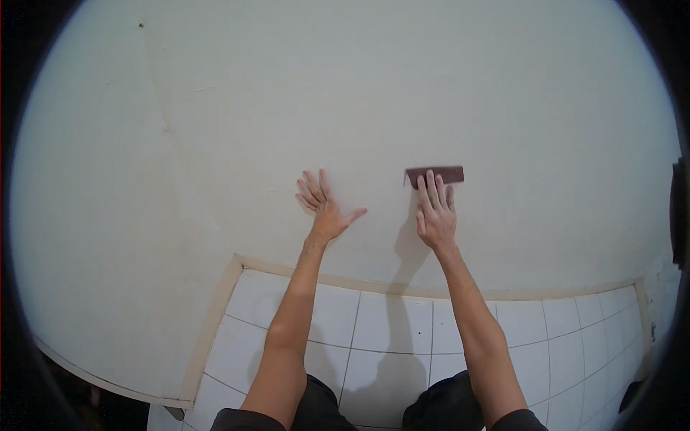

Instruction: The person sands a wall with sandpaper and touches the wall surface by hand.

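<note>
A pale wall fills most of the view. My left hand lies against it with the fingers spread, holding nothing. To its right, a dark reddish-brown rectangular sheet, like sandpaper, is pressed to the wall by the fingertips of my right hand. The fingers of that hand point upward and lie over the sheet's lower edge and middle. A small flap hangs at the sheet's left end.
White floor tiles lie below, bordered by a beige baseboard. Small marks dot the wall's upper left. A dark object stands at the right edge. My knees show at the bottom.
</note>
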Demonstrator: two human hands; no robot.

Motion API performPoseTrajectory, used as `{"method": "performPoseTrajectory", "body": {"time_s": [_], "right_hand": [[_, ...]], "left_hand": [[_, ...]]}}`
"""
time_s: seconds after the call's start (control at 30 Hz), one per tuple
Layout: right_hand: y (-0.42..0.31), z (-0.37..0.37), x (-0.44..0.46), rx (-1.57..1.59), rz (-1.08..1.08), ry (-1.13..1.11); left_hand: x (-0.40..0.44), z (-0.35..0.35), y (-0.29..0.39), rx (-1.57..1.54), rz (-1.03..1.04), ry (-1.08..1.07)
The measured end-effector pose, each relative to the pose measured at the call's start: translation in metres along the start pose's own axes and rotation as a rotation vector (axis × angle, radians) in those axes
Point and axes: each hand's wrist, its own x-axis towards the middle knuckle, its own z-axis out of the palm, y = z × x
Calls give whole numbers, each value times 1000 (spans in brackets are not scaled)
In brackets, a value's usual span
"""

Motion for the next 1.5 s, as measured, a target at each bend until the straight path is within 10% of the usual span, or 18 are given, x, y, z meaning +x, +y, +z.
{"method": "performPoseTrajectory", "body": {"time_s": [0.37,0.5,0.9,1.5], "right_hand": [[-13,6,-44,38,-120,-325],[1,9,-14,-40,33,14],[-3,6,-43,17,-229,-357],[5,23,-67,-52,-140,-258]], "left_hand": [[0,-4,4,16,-15,-19],[-1,0,0,21,-3,-1],[-1,1,-1,21,14,11],[0,1,-2,39,3,-4]]}}
